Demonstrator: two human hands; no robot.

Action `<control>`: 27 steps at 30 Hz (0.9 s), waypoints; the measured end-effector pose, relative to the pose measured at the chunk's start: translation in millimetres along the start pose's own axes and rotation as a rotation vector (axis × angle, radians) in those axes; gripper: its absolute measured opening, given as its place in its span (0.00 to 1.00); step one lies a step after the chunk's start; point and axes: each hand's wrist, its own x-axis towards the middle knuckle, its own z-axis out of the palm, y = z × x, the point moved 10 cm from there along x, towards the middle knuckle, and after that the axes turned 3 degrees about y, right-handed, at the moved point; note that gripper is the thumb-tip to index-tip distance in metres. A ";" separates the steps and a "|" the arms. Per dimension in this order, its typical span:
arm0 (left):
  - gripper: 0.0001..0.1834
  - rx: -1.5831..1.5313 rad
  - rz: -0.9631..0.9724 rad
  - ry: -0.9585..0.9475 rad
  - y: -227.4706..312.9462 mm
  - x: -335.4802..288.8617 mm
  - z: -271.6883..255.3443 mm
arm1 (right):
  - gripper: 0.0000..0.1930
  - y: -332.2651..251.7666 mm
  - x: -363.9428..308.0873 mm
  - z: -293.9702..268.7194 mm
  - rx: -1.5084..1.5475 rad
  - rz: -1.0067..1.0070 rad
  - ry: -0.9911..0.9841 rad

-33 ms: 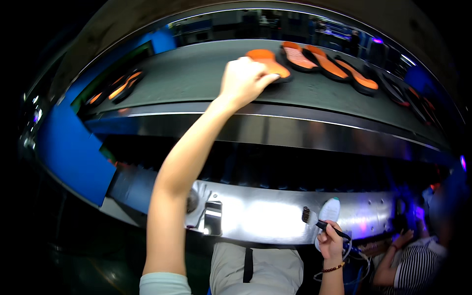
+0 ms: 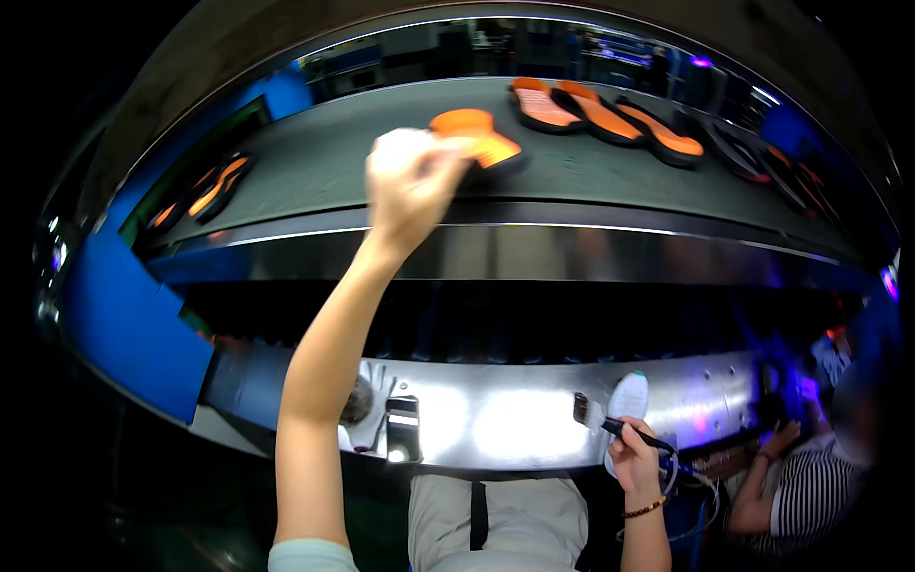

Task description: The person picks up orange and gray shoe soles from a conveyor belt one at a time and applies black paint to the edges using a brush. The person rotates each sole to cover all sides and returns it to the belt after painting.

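Note:
My left hand (image 2: pixel 408 179), blurred by motion, is stretched out over the belt with its fingers closed on an orange and black shoe sole (image 2: pixel 481 141). The sole sits apart from a row of similar ones to its right. Lower down, my right hand (image 2: pixel 634 456) grips the black handle of a brush (image 2: pixel 593 413) with dark bristles pointing left. A white sole-shaped piece (image 2: pixel 627 398) lies on the metal table just beyond that hand, partly covered by the brush and fingers.
A green conveyor belt (image 2: pixel 324 157) carries several soles (image 2: pixel 602 119) on the right and two soles (image 2: pixel 219 189) far left. On the metal table (image 2: pixel 496 381) lie a phone (image 2: pixel 403 434) and a round dark object (image 2: pixel 357 400). Another person's arm (image 2: pixel 758 486) is at right.
My left hand and the sole in it have moved left and slightly nearer, widening the gap to the row. The whole view has shifted a little. My right hand keeps the brush.

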 end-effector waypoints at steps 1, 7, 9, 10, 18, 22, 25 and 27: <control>0.11 -0.140 -0.264 0.145 -25.2 -27.5 -31.0 | 0.09 0.4 2.7 -0.9 0.006 -0.005 -0.050; 0.22 -1.504 -1.532 0.060 -4.3 -149.6 -12.1 | 0.11 -13.9 9.5 27.2 0.038 -0.050 -0.174; 0.27 -1.221 -1.406 -0.022 8.4 -176.6 -30.3 | 0.10 -26.7 6.0 29.5 0.039 -0.091 -0.196; 0.30 -1.050 -1.311 -0.054 24.2 -184.5 -47.6 | 0.10 -32.0 4.1 27.9 0.029 -0.120 -0.188; 0.51 -2.440 -1.252 -0.039 152.5 -291.9 -15.0 | 0.11 -29.1 -11.9 59.1 0.109 -0.103 -0.416; 0.41 -1.985 -1.604 -0.047 127.7 -349.5 7.2 | 0.10 -0.7 -20.0 109.0 -0.211 -0.014 -0.508; 0.42 -1.861 -1.675 0.202 116.5 -343.5 17.3 | 0.08 23.9 2.5 129.4 -0.486 -0.048 -0.497; 0.49 -1.860 -1.671 0.136 133.8 -311.0 25.9 | 0.08 27.8 19.5 146.1 -0.480 -0.023 -0.480</control>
